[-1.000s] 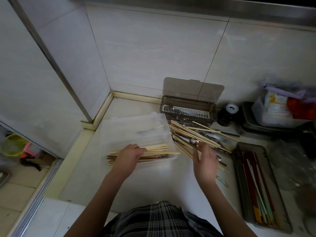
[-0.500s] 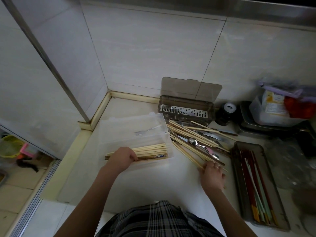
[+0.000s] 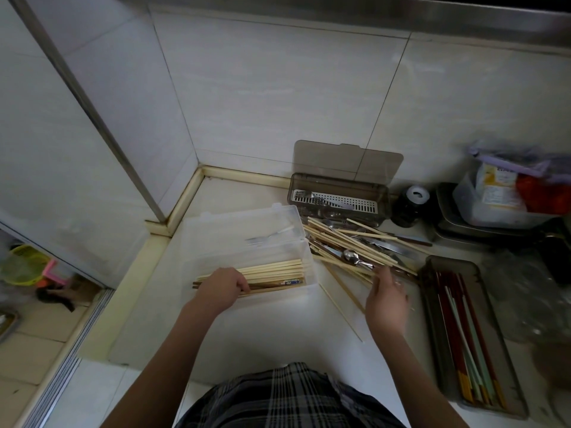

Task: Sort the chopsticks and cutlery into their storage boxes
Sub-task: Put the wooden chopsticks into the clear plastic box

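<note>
Head view: the left hand [image 3: 223, 288] grips a bundle of wooden chopsticks [image 3: 272, 274] in the clear box [image 3: 216, 233]; the right hand [image 3: 386, 299], fingers spread and holding nothing, reaches the loose pile [image 3: 355, 248] on the table [image 3: 278, 329].

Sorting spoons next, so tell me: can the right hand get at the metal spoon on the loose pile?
Probably yes. The right hand is open beside the pile, and the spoon lies on top of the chopsticks, uncovered.

chopsticks [image 3: 272, 274] in clear box [image 3: 234, 230], pile [image 3: 355, 251] right
</note>
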A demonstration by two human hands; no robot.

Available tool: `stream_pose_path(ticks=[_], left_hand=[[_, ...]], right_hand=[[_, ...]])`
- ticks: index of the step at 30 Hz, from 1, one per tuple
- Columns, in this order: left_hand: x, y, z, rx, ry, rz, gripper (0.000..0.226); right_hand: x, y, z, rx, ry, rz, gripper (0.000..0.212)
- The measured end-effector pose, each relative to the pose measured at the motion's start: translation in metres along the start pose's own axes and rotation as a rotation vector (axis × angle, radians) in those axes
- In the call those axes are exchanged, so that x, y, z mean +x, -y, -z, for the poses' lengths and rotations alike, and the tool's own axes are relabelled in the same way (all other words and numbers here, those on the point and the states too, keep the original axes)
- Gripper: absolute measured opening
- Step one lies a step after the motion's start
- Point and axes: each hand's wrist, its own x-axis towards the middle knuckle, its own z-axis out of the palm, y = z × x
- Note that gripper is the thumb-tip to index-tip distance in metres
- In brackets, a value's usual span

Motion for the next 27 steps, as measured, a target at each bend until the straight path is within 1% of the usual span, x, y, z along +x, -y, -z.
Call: stream_pose_path(ticks=[3,7,10,12,13,15,17,18,19,21,22,23,25,27], left_hand=[[0.000,-0.003,0.001,0.015,0.026,-0.009,0.029],[0.000,-0.005,0.002,0.024,0.020,-0.027,0.029],[0.001,-0.005,0.002,0.055,0.028,-0.036,0.029],[-0.001,-0.005,0.001,0.056,0.002,-0.066,0.030],[-0.002,-0.007,0.001,0.055,-0.063,-0.103,0.031],[-0.007,-0.010,-0.002,0.068,-0.334,-0.232,0.038],[-0.012,-0.016,-0.008,0.126,-0.552,-0.321,0.046],[-0.015,-0.021,-0.011,0.143,-0.612,-0.343,0.048],[-0.016,-0.028,-0.012,0.146,-0.633,-0.369,0.050],[-0.016,-0.037,-0.016,0.180,-0.603,-0.487,0.048],[-0.015,-0.040,-0.018,0.200,-0.553,-0.543,0.045],[-0.015,-0.042,-0.019,0.190,-0.470,-0.553,0.041],[-0.015,-0.041,-0.022,0.080,-0.300,-0.457,0.035],[-0.012,-0.035,-0.022,-0.034,-0.264,-0.387,0.030]], right_hand=[[0.004,0.003,0.010,0.192,-0.106,-0.001,0.015],[0.009,0.016,0.022,0.528,-0.153,-0.168,0.011],[0.011,0.026,0.028,0.694,-0.253,-0.257,0.012],[0.012,0.028,0.029,0.778,-0.282,-0.298,0.015],[0.012,0.029,0.028,0.804,-0.265,-0.297,0.014],[0.009,0.033,0.023,0.814,-0.187,-0.245,0.010],[0.002,0.042,0.015,0.810,-0.088,-0.162,0.014],[-0.002,0.046,0.011,0.808,-0.041,-0.120,0.017],[-0.007,0.052,0.007,0.802,0.009,-0.079,0.018],[-0.016,0.061,-0.002,0.756,0.134,-0.010,0.012],[-0.020,0.063,-0.005,0.724,0.202,0.021,0.011],[-0.024,0.066,-0.007,0.695,0.262,0.057,0.010],[-0.028,0.069,-0.009,0.657,0.307,0.109,0.008],[-0.026,0.068,-0.007,0.658,0.253,0.084,0.007]])
